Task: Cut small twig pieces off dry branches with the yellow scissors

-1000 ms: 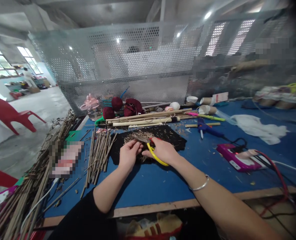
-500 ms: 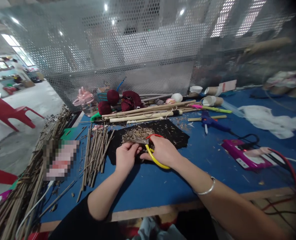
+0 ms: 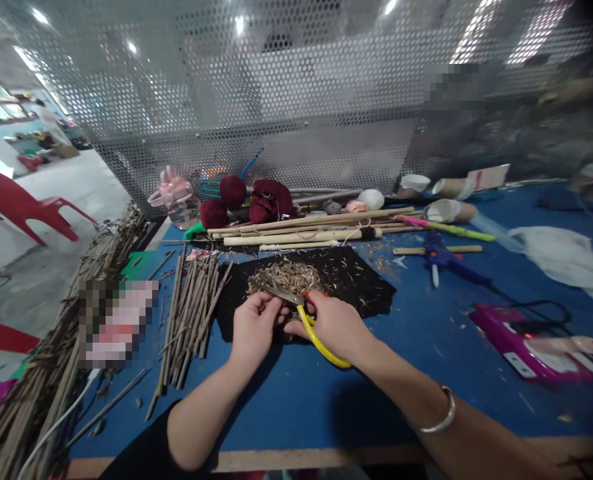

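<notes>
My right hand (image 3: 340, 328) is wrapped round a pair of scissors (image 3: 312, 332) with yellow and red handles. Their blades point left over a heap of short brown plant cuttings (image 3: 289, 275). The fingers of my left hand (image 3: 254, 327) are pinched together close beside the blades. Whatever they hold is hidden behind the fingers and too small to name. The cuttings lie on a black cloth (image 3: 369, 293), with more bits scattered over its right side. Left of the cloth, thin dry sticks (image 3: 191, 313) lie side by side.
A long stick bundle (image 3: 41, 360) lines the table's left edge. Bamboo poles (image 3: 301, 236), dark red balls (image 3: 233, 191) and a white ball (image 3: 371, 199) lie at the back, before a perforated metal screen (image 3: 286, 100). At right are a blue glue gun (image 3: 441, 258) and a purple power strip (image 3: 506, 350).
The view has shifted, so the things at right appear farther right and lower. Both hands stay together over the cloth, the right one keeping its hold on the scissors.
</notes>
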